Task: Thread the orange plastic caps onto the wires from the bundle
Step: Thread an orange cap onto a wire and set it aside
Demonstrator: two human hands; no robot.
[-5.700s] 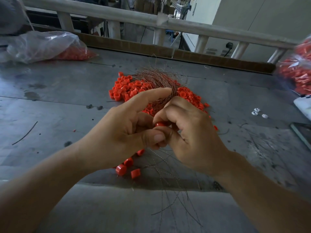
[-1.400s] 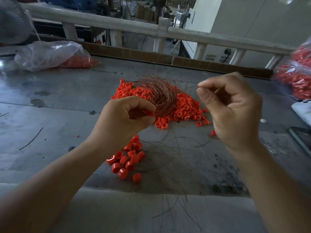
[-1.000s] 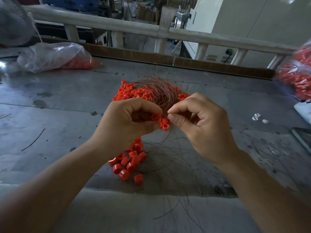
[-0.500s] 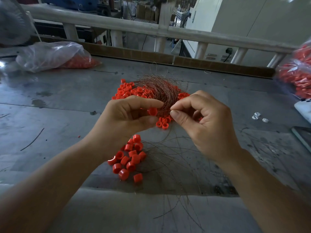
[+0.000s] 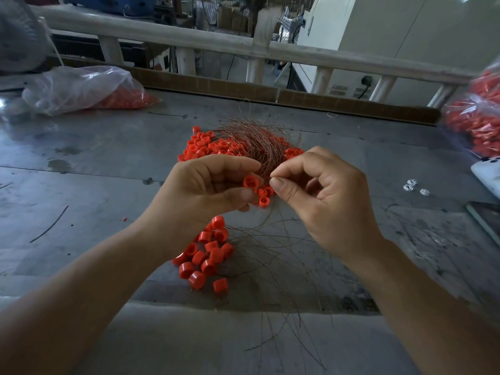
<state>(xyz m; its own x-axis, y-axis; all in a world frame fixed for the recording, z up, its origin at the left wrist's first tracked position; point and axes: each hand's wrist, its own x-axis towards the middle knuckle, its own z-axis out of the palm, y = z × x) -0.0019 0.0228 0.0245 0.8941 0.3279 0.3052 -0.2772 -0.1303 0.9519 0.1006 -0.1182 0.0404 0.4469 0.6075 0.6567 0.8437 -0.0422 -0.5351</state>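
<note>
A: Hands?
B: Left hand (image 5: 205, 190) grips one orange cap (image 5: 250, 182). Right hand (image 5: 324, 201) pinches one wire (image 5: 270, 212) just beside it.
A: Counts?
B: One wire bundle (image 5: 257, 142) behind both hands, roughly a dozen near caps (image 5: 205, 255) on the surface (image 5: 108, 158), two bags (image 5: 81, 87).

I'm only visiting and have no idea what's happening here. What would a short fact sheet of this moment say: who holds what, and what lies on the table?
left hand: pinches one orange cap
right hand: pinches a thin wire right beside that cap
wire bundle: lies on the loose cap pile, beyond the hands
near caps: small cluster among spread wires
left bag: clear plastic, orange caps inside
right bag: also holds orange caps
table: grey, scuffed
</note>
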